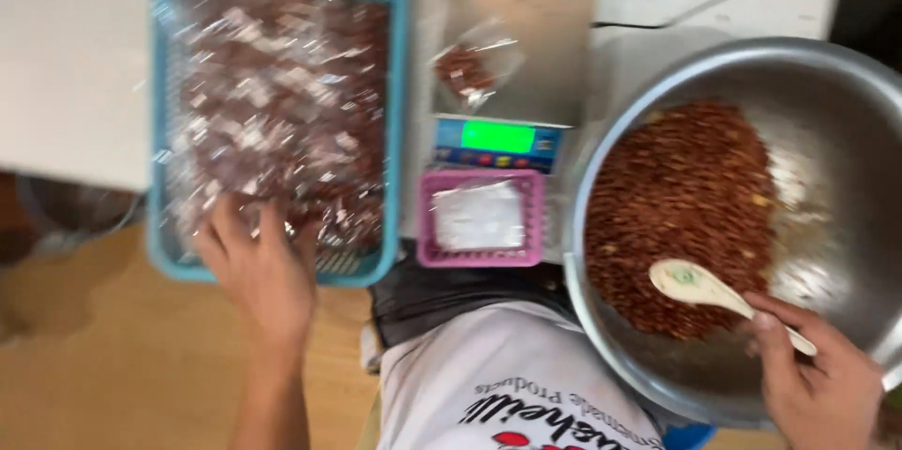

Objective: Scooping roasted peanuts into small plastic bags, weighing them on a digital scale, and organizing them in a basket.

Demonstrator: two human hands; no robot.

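Closest to the camera, the right hand [819, 384] is gripping a smooth pale spoon [714, 292] by its handle, its rounded scoop lying on reddish-brown grains inside a wide shiny steel bowl [836, 131]. Further left, the left hand [261, 271] is resting with spread, empty fingers on crinkly clear packets in a blue plastic basket [399, 131]. Between basket and bowl, a scale [512, 55] and a small pink basket [481, 257] are leaving only narrow gaps.
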